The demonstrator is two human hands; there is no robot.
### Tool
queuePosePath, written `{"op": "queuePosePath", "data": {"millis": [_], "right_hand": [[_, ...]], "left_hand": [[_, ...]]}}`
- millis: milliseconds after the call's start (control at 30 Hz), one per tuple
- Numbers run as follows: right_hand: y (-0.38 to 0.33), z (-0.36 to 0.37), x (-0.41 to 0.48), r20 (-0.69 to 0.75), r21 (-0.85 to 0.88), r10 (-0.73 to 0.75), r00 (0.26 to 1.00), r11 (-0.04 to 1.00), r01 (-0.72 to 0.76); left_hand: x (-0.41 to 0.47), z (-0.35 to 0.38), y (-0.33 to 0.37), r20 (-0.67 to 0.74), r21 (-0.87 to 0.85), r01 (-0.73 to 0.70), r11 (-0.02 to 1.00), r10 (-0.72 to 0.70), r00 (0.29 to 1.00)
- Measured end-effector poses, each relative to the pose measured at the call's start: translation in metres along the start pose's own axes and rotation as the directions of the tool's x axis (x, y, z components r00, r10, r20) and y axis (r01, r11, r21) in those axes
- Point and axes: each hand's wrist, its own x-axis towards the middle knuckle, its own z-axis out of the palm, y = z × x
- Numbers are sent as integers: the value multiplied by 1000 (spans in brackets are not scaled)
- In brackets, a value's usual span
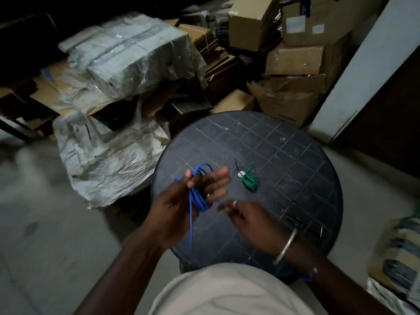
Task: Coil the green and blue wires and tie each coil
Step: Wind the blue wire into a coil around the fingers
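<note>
Loops of the blue wire (197, 196) are wound around my left hand (181, 201), whose fingers are spread above the left part of the round black table (295, 178). One blue strand hangs down below that hand. My right hand (247, 218) is blurred; its fingertips pinch a short stretch of the blue wire just right of the coil. The green wire (250, 181) lies as a small coil on the table, apart from both hands, with a thin black tie (237, 165) beside it.
Cardboard boxes (293, 62) and plastic-wrapped bundles (134, 57) are piled behind the table. A crumpled sack (106, 155) lies on the floor at left. A white wall edge (354, 71) stands at right, and wrapped packs (400, 251) lie at the lower right.
</note>
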Motion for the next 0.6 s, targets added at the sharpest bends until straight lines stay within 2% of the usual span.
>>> {"op": "queuePosePath", "data": {"millis": [67, 100, 133, 167, 233, 267, 300, 333, 367, 433, 467, 533, 600], "right_hand": [[-12, 14, -19, 137, -49, -56, 989, 997, 64], [-16, 17, -26, 183, -103, -85, 979, 989, 105], [-20, 16, -31, 204, -153, -107, 973, 978, 140], [-23, 13, -34, 211, -180, -133, 968, 969, 172], [-33, -3, -38, 201, -188, -180, 963, 958, 218], [-37, -13, -37, 196, -233, -197, 961, 942, 241], [-39, -25, -34, 198, -297, -204, 959, 920, 257], [-39, -38, -30, 207, -348, -193, 959, 902, 257], [-39, -49, -25, 215, -358, -163, 963, 904, 233], [-36, -67, -18, 254, -230, -96, 962, 960, 157], [-34, -74, -15, 279, -137, -68, 958, 984, 110], [-32, -87, -13, 371, 16, -8, 929, 1000, 2], [-30, -99, -13, 502, 117, 7, 865, 990, -76]], "left_hand": [[4, -17, 1, -126, 257, -80, 963, 116, 985], [4, -25, 1, -188, 431, -81, 899, 177, 966], [3, -31, 1, -228, 617, -38, 786, 225, 947], [1, -35, 1, -247, 780, 45, 625, 241, 938], [-1, -45, -5, -241, 938, 174, 298, 203, 949], [-2, -47, -9, -238, 956, 207, 208, 136, 962], [-4, -50, -13, -252, 952, 238, 191, 54, 966], [-6, -48, -16, -276, 933, 272, 237, -19, 961], [-7, -46, -19, -311, 887, 316, 336, -70, 948], [-8, -35, -19, -372, 713, 405, 572, -181, 910], [-9, -30, -16, -359, 616, 441, 653, -266, 895], [-9, -24, -10, -223, 493, 466, 735, -411, 884], [-11, -24, -5, -112, 388, 481, 786, -478, 871]]}}
